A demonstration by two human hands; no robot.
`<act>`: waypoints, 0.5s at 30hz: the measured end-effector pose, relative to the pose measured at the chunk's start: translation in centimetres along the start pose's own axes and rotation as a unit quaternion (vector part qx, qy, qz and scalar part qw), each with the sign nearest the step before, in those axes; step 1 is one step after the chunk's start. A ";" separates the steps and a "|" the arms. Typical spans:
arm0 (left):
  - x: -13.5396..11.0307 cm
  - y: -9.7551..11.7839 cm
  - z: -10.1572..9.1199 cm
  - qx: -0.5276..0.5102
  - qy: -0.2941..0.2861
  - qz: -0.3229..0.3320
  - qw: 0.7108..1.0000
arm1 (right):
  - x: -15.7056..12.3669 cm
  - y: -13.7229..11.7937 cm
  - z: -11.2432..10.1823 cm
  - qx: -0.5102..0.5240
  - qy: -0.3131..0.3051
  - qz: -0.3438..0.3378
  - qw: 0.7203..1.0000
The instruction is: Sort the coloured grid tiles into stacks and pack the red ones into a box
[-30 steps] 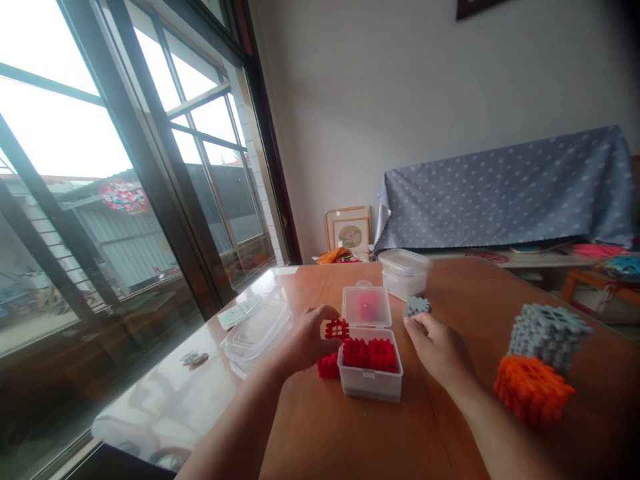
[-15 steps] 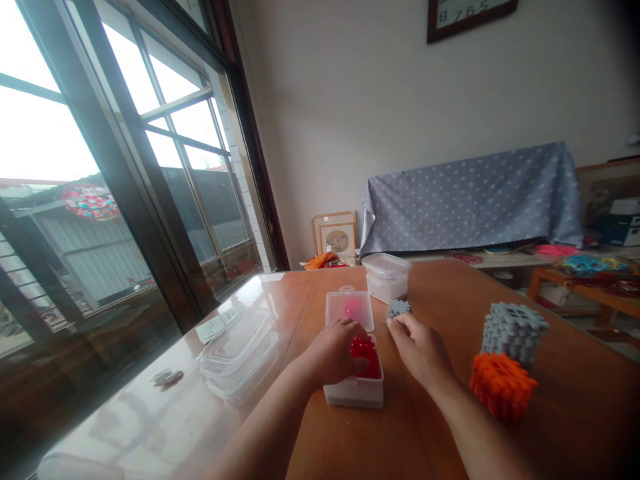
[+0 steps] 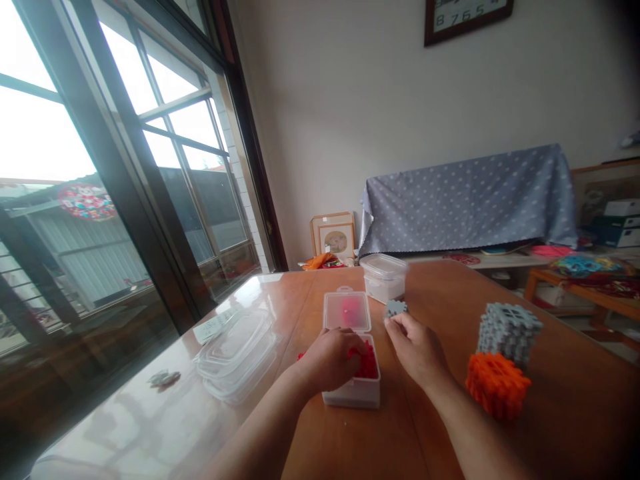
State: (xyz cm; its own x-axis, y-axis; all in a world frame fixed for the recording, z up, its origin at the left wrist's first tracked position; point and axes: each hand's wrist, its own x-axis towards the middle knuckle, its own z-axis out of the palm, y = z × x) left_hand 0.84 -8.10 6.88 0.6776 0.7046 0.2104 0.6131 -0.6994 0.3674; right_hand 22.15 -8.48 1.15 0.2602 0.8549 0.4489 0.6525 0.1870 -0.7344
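Note:
A small clear plastic box (image 3: 351, 395) with its lid (image 3: 347, 311) hinged open stands on the wooden table (image 3: 575, 413). It holds several red interlocking pieces (image 3: 369, 363). My left hand (image 3: 330, 360) rests over the box, fingers curled down on the red pieces. Another red piece (image 3: 301, 357) peeks out just left of that hand. My right hand (image 3: 417, 347) lies on the table right of the box, fingers curled, close to a small grey piece (image 3: 395, 308) at its fingertips.
A grey block cube (image 3: 509, 331) and an orange block cube (image 3: 497, 385) sit at the right. A closed clear tub (image 3: 384, 277) stands behind the box. Stacked clear lids (image 3: 235, 347) lie at the left near the window. A covered sofa is beyond the table.
My left hand carried a red piece from beside the box into it and now presses on the pieces inside. The right hand stayed by the grey piece. The camera tilted up.

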 end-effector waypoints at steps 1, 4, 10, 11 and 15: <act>-0.1 -0.1 -0.1 -0.008 0.008 0.001 1.000 | 0.0 0.0 0.0 -0.001 0.000 0.000 1.000; -0.8 -0.9 -1.1 -0.043 0.041 -0.014 0.998 | 0.1 0.2 0.0 -0.002 -0.003 0.004 1.000; -4.2 -4.8 -3.7 -0.061 0.093 -0.108 0.988 | 0.2 0.4 0.1 -0.003 -0.009 0.014 1.000; -4.8 -5.5 -4.0 -0.059 0.087 -0.124 0.987 | 0.2 0.5 0.1 -0.001 -0.010 0.015 1.000; -6.8 -7.0 -4.1 -0.049 0.054 -0.160 0.984 | 0.2 0.8 0.2 0.002 -0.021 0.021 1.000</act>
State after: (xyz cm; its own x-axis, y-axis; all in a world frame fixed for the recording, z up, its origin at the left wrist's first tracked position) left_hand -9.72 -7.45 6.61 0.4062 0.8993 0.1620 0.7427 -0.4282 0.5149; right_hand 22.59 -8.05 0.59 0.2579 0.8815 0.3956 0.6392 0.1513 -0.7540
